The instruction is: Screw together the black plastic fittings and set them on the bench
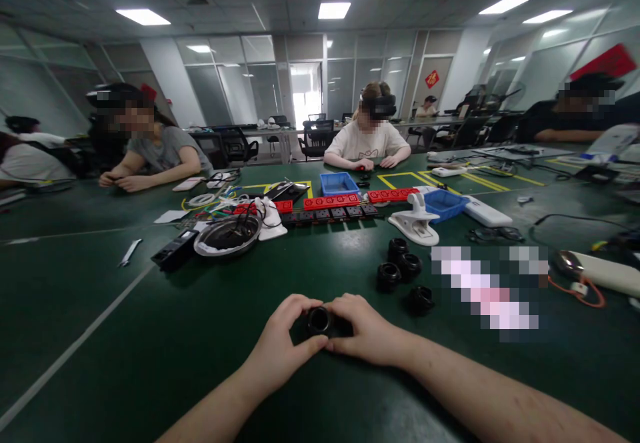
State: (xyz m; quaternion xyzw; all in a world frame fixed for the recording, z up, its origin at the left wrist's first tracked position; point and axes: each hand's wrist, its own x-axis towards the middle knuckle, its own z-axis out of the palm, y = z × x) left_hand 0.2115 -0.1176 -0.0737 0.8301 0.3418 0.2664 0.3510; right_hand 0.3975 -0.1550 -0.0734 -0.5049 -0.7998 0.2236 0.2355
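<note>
A black ring-shaped part (319,322) with a round hole facing up is held low over the green table, near its front. My left hand (284,336) grips it from the left, thumb in front and fingers behind. From the right, my right hand (363,328) closes on the same part, its thumb and fingertips close to the left hand's. Some of the part is hidden by the fingers. Beyond my right hand stand several similar black round parts (410,265), with one separate black piece (421,300) nearer to me.
Across the table lie red socket strips (331,202), a black socket strip (330,214), blue trays (339,183), a white clip stand (415,220) and a round metal-rimmed dish (227,236). A wrench (131,252) lies at left. Two people (369,136) sit opposite with hands on the table.
</note>
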